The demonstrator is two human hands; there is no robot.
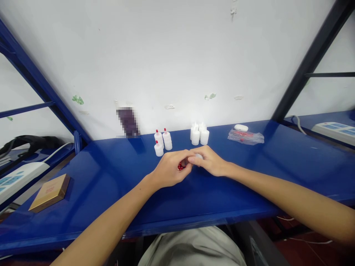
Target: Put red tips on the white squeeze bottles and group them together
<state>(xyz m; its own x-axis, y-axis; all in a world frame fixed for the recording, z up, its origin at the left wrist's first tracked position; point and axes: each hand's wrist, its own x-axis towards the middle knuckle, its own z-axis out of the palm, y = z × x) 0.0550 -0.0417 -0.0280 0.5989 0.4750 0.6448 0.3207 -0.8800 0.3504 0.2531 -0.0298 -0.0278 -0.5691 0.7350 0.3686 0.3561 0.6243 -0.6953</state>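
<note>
My left hand (172, 169) is curled with several small red caps (181, 166) showing between its thumb and fingers. My right hand (211, 161) closes around a small white bottle (199, 156), mostly covered by the fingers. The fingertips of both hands meet above the blue table, so the exact contact between cap and bottle is hidden. Beyond my left hand stand white bottles with red tips (159, 148), upright in a small group. Farther back and to the right is a cluster of white bottles (195, 136) with no red tips showing.
A clear plastic bag (253, 138) with red pieces lies at the back right, touching a white oval case (241, 128). A gold box (50, 193) rests on the left of the blue table (116, 184). A blurred dark object (129, 122) leans against the wall. Power strips (337, 132) flank the table.
</note>
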